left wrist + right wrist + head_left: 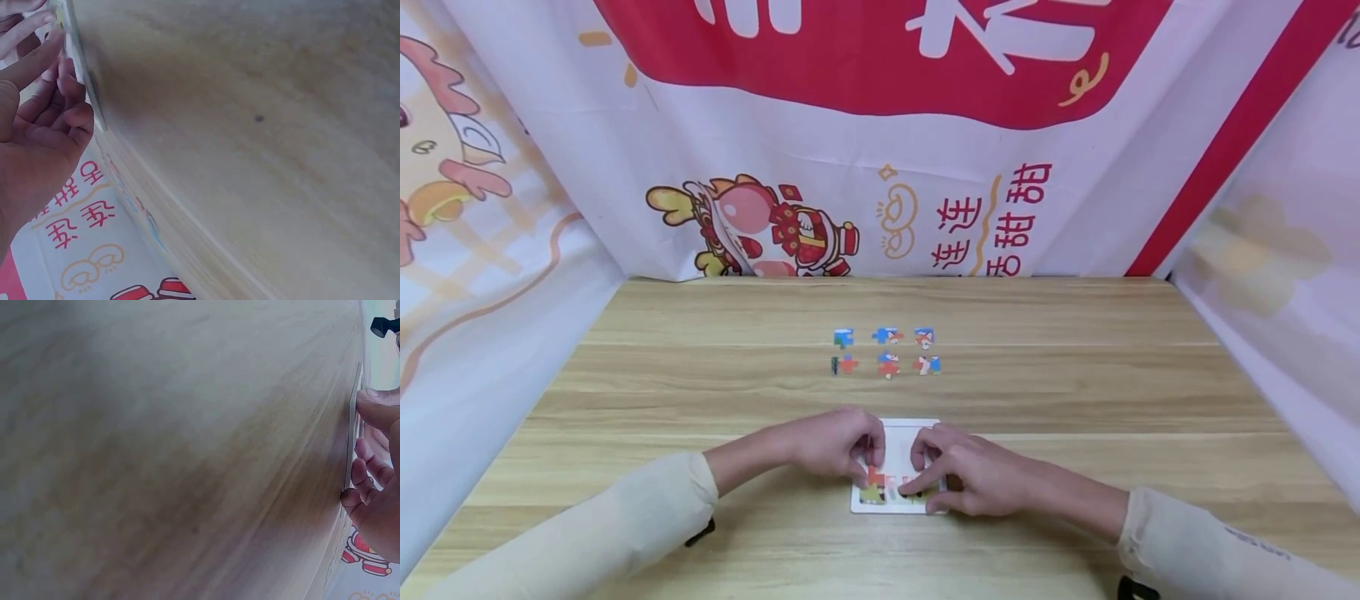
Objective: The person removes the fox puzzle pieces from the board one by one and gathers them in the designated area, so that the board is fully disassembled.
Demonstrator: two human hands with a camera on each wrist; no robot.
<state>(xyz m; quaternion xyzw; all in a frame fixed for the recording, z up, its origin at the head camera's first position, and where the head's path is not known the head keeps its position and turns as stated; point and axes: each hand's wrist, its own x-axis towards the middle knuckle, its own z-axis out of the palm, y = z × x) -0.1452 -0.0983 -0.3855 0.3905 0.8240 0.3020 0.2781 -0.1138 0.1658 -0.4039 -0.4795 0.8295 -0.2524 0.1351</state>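
Observation:
A white puzzle tray [904, 442] lies on the table in front of me, with several joined or adjoining puzzle pieces along its near end. At its left side my left hand [838, 443] pinches an orange-red and yellow-green puzzle piece [873, 493] with thumb and index finger. From the right, my right hand [988, 475] reaches over the tray. Its index fingertip touches the pieces near the bottom middle, and its thumb rests at the lower right edge. Both wrist views show the fingers at the tray's edge [352, 434]; the left hand [47, 119] hides most of the pieces there.
Beyond the tray, loose puzzle pieces lie in two rows on the wooden table [700, 383], among them a blue-green piece [844, 337] and a red-white piece [927, 365]. Printed cloth [820, 133] stands along the back and both sides.

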